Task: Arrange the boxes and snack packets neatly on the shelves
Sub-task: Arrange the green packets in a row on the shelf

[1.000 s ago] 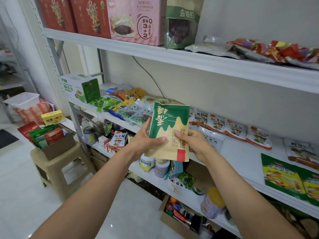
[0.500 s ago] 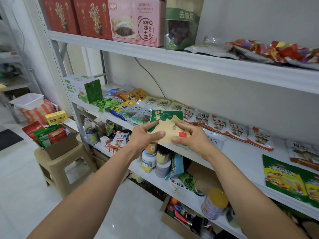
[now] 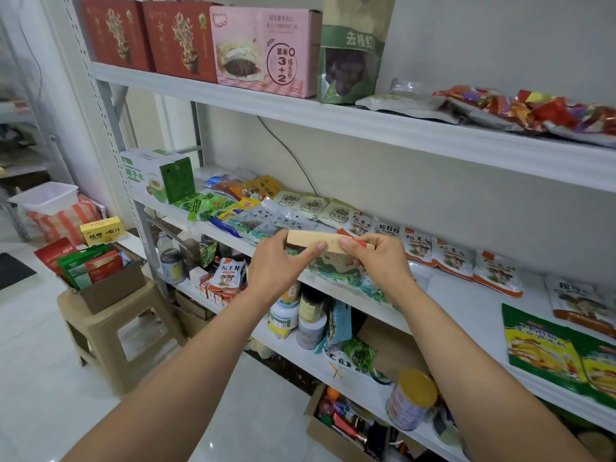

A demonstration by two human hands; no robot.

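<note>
**Tan packet held flat over the middle shelf**

At the left, a plastic stool (image 3: 110, 331) stands on the floor. It carries an open cardboard box (image 3: 113, 290) stuffed with red and green packets, and a small yellow box (image 3: 101, 231) shows just beyond it. On the top shelf (image 3: 400, 128), two red boxes (image 3: 180, 38) stand side by side at the left end, with a pink box (image 3: 263, 51) right against them.

A green-and-white box (image 3: 156, 176) stands at the left end of the middle shelf (image 3: 466, 305), and flat snack packets spread rightward from it. In the centre, over the shelf's near edge, both hands hold a tan packet (image 3: 328, 242) almost level, seen nearly edge-on. The left hand (image 3: 276, 271) pinches its left end, thumb on top and fingers underneath. The right hand (image 3: 380, 261) grips the right end by the red corner, thumb on top and fingers curled below.

Beneath the tan packet, a green-printed packet (image 3: 346, 281) lies on the shelf; whether the two touch cannot be told. To the right, a row of mushroom packets (image 3: 453, 258) lies towards the far side, and a green-and-yellow packet (image 3: 560, 355) lies flat at the near right.
</note>
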